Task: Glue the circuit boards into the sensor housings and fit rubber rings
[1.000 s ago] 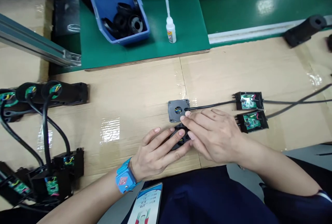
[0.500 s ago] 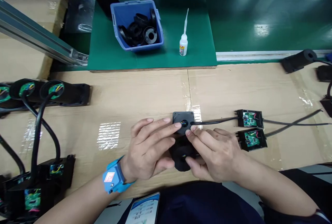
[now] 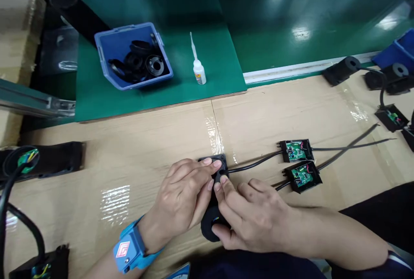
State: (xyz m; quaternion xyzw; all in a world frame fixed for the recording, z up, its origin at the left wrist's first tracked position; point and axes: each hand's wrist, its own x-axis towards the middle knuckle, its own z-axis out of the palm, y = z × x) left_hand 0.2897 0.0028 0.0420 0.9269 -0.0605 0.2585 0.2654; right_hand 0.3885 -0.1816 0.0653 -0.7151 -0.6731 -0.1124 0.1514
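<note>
A black tubular housing with a square flange lies between my hands, its far part mostly covered by fingers. My left hand, wearing a blue wrist strap, is closed with its fingertips pressed onto the flange. My right hand grips the housing, index fingertip at the flange edge and thumb by the round near end. From the flange a black cable runs right to an open black box with a green circuit board. A second such box lies just below it.
On the green board stand a blue bin of black round parts and a white dropper bottle. More black housings lie at left and far right. A metal profile borders the left side.
My view has turned, so the bin and bottle appear further left and lower. The left fingertips have drawn together over the flange, covering its hole. The right hand keeps its hold on the housing.
</note>
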